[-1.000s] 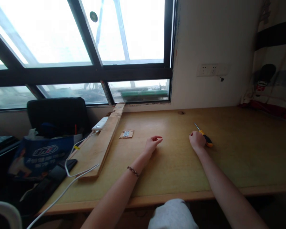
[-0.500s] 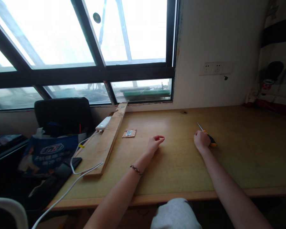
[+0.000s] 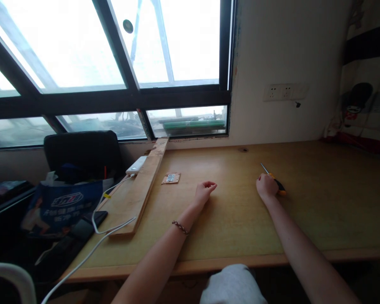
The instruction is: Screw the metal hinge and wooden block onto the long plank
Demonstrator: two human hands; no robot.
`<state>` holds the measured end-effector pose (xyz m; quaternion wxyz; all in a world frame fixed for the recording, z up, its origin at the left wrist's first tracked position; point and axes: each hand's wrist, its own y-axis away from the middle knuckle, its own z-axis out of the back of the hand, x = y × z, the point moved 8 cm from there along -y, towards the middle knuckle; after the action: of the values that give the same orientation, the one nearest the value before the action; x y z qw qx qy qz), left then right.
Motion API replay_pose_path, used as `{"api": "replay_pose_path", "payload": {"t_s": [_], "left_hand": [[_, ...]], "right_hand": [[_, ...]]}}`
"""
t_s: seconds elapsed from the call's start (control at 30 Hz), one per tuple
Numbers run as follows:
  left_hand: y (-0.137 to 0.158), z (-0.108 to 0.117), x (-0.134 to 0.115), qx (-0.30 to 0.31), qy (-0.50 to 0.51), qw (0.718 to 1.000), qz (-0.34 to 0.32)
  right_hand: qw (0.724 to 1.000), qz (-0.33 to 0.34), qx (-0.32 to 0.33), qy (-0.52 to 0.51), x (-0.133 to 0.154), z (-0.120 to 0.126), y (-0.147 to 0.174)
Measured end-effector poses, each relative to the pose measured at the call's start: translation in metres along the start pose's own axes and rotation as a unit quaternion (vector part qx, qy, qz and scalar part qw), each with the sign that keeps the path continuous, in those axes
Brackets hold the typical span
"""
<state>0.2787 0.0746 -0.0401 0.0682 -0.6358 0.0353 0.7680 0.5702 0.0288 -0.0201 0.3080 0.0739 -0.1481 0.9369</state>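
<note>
My left hand (image 3: 204,192) hovers low over or rests on the table, fingers curled in toward the thumb in a pinch. Anything between those fingertips is too small to make out. To its left lies a small brown square piece (image 3: 171,178) with silvery, hinge-like metal strips on it. My right hand (image 3: 267,185) is closed in a loose fist farther right. Just behind it is a screwdriver (image 3: 281,188) with a yellow and black handle, its shaft pointing away to the left. The fist partly covers the handle; whether it touches the tool, and what its fingers enclose, is hidden.
A long wooden board (image 3: 136,198) lies along the table's left side, with a white box (image 3: 136,165) and white cable (image 3: 96,219) by it. A black chair (image 3: 82,147) and blue bag (image 3: 66,202) stand left. The wooden table (image 3: 319,202) meets the wall.
The view has shifted very slightly. Both hands, the screwdriver and the brown piece keep their places on the table.
</note>
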Motion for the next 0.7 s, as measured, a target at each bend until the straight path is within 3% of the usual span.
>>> {"api": "replay_pose_path", "payload": {"t_s": [0.33, 0.5, 0.7], "left_hand": [[0.004, 0.001, -0.006, -0.011, 0.009, 1.0, -0.007], [0.005, 0.0, -0.009, 0.005, -0.061, 0.997, -0.036], [0.014, 0.006, -0.028, -0.02, -0.198, 0.973, -0.12]], "right_hand": [[0.998, 0.032, -0.052, -0.031, 0.007, 0.01, 0.002], [0.998, 0.041, -0.025, -0.046, 0.017, 0.008, 0.006], [0.969, 0.156, -0.02, -0.191, 0.055, 0.009, 0.038]]}}
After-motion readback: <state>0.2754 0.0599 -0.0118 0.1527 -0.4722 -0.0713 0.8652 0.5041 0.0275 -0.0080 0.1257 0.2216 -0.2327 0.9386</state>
